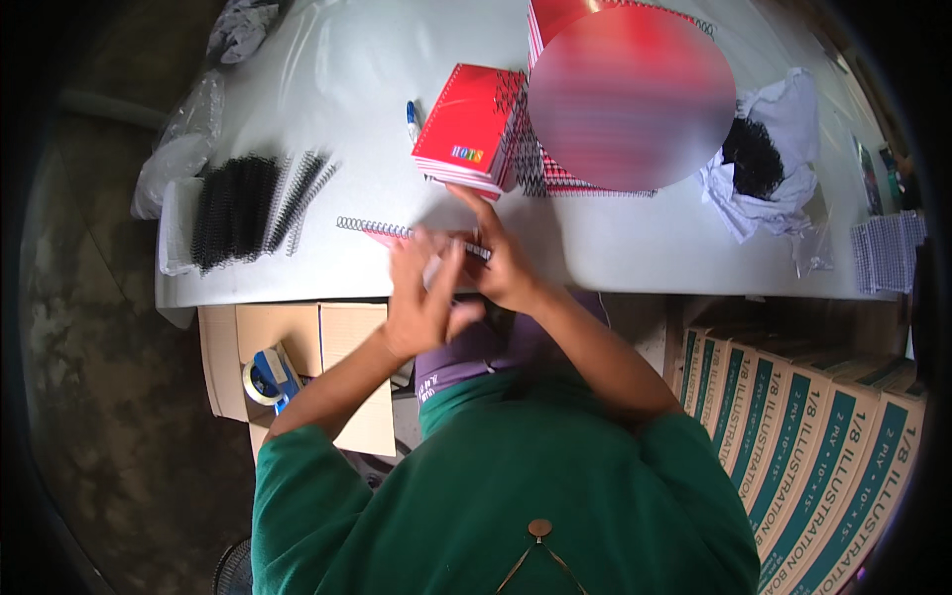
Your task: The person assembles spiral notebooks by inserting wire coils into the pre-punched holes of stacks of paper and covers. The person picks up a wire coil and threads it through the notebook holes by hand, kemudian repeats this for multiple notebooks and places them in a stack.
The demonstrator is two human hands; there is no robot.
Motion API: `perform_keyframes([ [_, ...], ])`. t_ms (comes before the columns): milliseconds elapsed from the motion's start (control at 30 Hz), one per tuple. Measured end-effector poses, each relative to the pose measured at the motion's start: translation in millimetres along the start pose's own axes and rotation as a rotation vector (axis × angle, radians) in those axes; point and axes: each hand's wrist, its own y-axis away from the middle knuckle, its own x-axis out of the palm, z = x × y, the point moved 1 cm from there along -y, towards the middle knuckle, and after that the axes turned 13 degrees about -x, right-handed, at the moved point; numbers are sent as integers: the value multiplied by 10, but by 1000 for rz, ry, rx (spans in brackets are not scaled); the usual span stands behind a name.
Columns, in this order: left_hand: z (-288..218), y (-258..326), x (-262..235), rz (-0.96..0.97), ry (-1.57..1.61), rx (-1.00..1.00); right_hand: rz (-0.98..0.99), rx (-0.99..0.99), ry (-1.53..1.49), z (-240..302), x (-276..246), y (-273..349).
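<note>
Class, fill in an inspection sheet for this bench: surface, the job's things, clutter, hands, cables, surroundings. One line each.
Surface: white table, worn, lit from above.
Job's things: spiral-bound notebook at the table edge under both hands; wire spine showing on its left.
Clutter: stack of red notebooks; black binding coils; blue pen; white cloth holding more black coils; clear plastic bags.
Hands: left hand and right hand together on the notebook; grip unclear.
Cables: nothing seen.
Surroundings: cardboard box with a tape dispenser below the table; row of green-and-white cartons at right; concrete floor.
</note>
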Motion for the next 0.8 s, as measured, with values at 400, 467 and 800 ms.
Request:
perform_keyframes([
  [400, -213, -906, -426, 328, -36, 57, 31, -120, 284, -10, -80, -79],
  [467, -229, -931, -436, 273, -85, 110, 23, -130, 303, 12, -39, -70],
  [800, -850, -1757, -1267, 0, 43, 213, -37, -369, 440, 1520, -640, -507],
])
